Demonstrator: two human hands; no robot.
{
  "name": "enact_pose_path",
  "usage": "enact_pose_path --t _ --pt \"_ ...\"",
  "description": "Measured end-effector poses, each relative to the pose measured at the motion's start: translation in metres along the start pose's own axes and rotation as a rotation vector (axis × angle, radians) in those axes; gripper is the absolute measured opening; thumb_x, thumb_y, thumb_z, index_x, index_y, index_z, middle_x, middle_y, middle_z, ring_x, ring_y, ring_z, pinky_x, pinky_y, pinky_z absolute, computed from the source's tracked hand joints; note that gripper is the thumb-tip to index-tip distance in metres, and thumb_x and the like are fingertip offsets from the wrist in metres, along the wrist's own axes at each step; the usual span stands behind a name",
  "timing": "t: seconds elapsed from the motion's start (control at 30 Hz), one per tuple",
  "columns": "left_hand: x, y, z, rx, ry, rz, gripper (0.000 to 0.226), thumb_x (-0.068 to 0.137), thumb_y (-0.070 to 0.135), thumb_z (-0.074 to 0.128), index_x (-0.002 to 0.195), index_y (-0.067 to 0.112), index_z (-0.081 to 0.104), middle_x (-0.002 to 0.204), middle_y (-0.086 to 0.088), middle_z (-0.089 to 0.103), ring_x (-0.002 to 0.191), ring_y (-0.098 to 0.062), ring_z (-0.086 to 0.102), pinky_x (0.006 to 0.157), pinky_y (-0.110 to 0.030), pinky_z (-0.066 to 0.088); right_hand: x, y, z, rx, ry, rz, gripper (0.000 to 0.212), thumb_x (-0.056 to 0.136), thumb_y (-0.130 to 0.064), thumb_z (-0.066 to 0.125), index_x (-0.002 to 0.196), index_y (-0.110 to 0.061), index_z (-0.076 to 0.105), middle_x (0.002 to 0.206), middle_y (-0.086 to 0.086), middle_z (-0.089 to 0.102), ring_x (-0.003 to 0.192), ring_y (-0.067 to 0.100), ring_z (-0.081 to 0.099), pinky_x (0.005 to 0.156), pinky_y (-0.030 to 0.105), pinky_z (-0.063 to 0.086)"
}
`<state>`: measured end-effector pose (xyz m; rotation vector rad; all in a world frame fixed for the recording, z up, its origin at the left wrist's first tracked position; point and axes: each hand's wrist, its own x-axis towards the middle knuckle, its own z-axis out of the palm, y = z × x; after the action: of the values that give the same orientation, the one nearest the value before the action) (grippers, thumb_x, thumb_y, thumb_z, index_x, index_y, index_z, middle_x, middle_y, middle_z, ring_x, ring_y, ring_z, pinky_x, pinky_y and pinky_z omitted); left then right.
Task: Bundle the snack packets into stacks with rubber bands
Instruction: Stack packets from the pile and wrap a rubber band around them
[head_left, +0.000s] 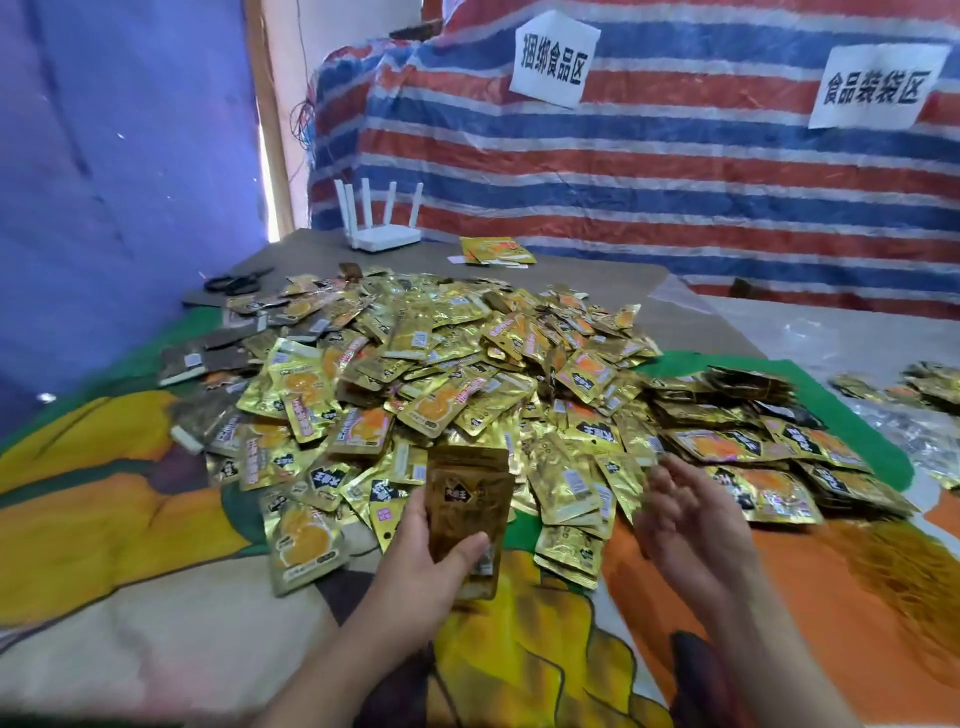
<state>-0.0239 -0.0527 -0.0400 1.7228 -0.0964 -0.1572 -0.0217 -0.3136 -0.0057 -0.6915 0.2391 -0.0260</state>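
A big heap of gold foil snack packets (447, 358) covers the middle of the colourful cloth. My left hand (421, 566) grips a small upright stack of packets (467, 509) at the heap's near edge, thumb across the front. My right hand (685, 525) is just to the right of it, fingers spread and blurred, holding nothing I can make out. Flatter, tidier rows of packets (753, 441) lie to the right of the heap. I can make out no rubber band.
A white router (382, 231) and a few packets (496, 249) sit at the table's far end, black scissors (236, 283) at the far left. A striped tarp with two paper signs (553, 60) forms the back wall. More packets (930, 384) lie far right.
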Motion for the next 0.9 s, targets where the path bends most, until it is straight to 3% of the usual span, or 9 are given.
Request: enact_pose_path --t 0.13,0.23,0.3,0.37,0.43,0.53,0.6,0.77,0.9 --pt "-0.004 -0.001 -0.006 0.020 -0.001 0.010 0.056 0.090 0.032 0.068 0.128 0.048 0.030 0.111 0.025 0.065 0.097 0.012 0.060 0.087 -0.019 0.048 -0.006 0.020 0.019 -0.024 -0.142 0.106 0.018 0.085 -0.020 0.058 0.085 -0.008 0.070 0.099 0.008 0.074 0.029 0.001 0.030 0.032 0.013 0.027" --pt "-0.006 -0.002 -0.010 0.030 -0.022 0.022 0.052 0.091 0.033 0.067 0.120 0.057 0.030 0.101 0.037 0.063 0.091 0.023 0.055 0.072 -0.006 0.044 -0.011 0.023 0.036 -0.242 -0.216 0.045 0.022 0.086 -0.008 0.055 0.101 -0.004 0.070 0.126 0.016 0.067 0.028 0.001 0.025 0.031 0.013 0.023" --pt "-0.007 -0.001 -0.011 0.057 -0.041 0.040 0.049 0.091 0.032 0.068 0.109 0.063 0.034 0.099 0.041 0.062 0.093 0.021 0.056 0.079 -0.011 0.048 -0.014 0.017 0.057 -0.586 -0.308 -0.104 0.023 0.086 -0.009 0.061 0.106 -0.011 0.071 0.127 0.011 0.068 0.030 0.003 0.029 0.033 0.014 0.026" --pt "-0.006 -0.001 -0.011 0.073 -0.057 0.072 0.048 0.090 0.029 0.069 0.108 0.062 0.038 0.105 0.027 0.066 0.098 0.007 0.062 0.089 -0.028 0.053 -0.018 0.007 0.087 -1.122 -0.453 -0.288 0.027 0.088 -0.023 0.072 0.114 -0.027 0.071 0.128 -0.009 0.068 0.039 -0.001 0.043 0.043 0.010 0.035" --pt "-0.006 0.000 -0.009 0.087 -0.106 0.124 0.046 0.087 0.028 0.067 0.110 0.057 0.039 0.103 0.015 0.065 0.097 -0.003 0.063 0.085 -0.033 0.055 -0.023 0.001 0.124 -1.663 -0.587 -0.403 0.040 0.081 -0.047 0.077 0.118 -0.045 0.065 0.129 -0.028 0.061 0.069 -0.014 0.058 0.062 0.006 0.041" --pt "-0.006 0.004 -0.003 0.075 -0.188 0.206 0.041 0.088 0.016 0.064 0.114 0.037 0.041 0.099 0.017 0.061 0.087 0.007 0.057 0.077 -0.022 0.050 -0.024 0.015 0.167 -2.237 -0.826 -0.456 0.052 0.073 -0.063 0.072 0.120 -0.046 0.058 0.123 -0.019 0.062 0.101 0.000 0.059 0.078 0.025 0.051" --pt "-0.007 0.007 -0.001 0.033 -0.210 0.239 0.040 0.085 0.015 0.063 0.115 0.031 0.042 0.098 0.021 0.063 0.080 0.008 0.054 0.072 -0.015 0.046 -0.019 0.028 0.181 -2.510 -0.935 -0.436 0.052 0.071 -0.061 0.075 0.116 -0.040 0.059 0.105 -0.011 0.064 0.093 0.015 0.059 0.062 0.029 0.047" --pt "-0.008 0.005 -0.010 -0.127 -0.067 0.083 0.033 0.080 0.053 0.071 0.107 0.049 0.052 0.095 0.012 0.070 0.087 -0.007 0.068 0.070 -0.030 0.058 0.005 0.024 0.175 -2.434 -0.884 -0.273 0.062 0.063 -0.065 0.082 0.110 -0.035 0.055 0.083 -0.019 0.056 0.072 -0.002 0.052 0.054 0.021 0.039" --pt "-0.005 0.005 -0.013 -0.284 0.080 -0.034 0.035 0.090 0.026 0.070 0.120 0.030 0.052 0.098 0.005 0.075 0.091 -0.018 0.073 0.080 -0.046 0.060 0.016 0.033 0.146 -2.063 -0.676 -0.164 0.060 0.069 -0.058 0.083 0.115 -0.032 0.054 0.097 -0.020 0.062 0.081 0.006 0.062 0.060 0.016 0.045"
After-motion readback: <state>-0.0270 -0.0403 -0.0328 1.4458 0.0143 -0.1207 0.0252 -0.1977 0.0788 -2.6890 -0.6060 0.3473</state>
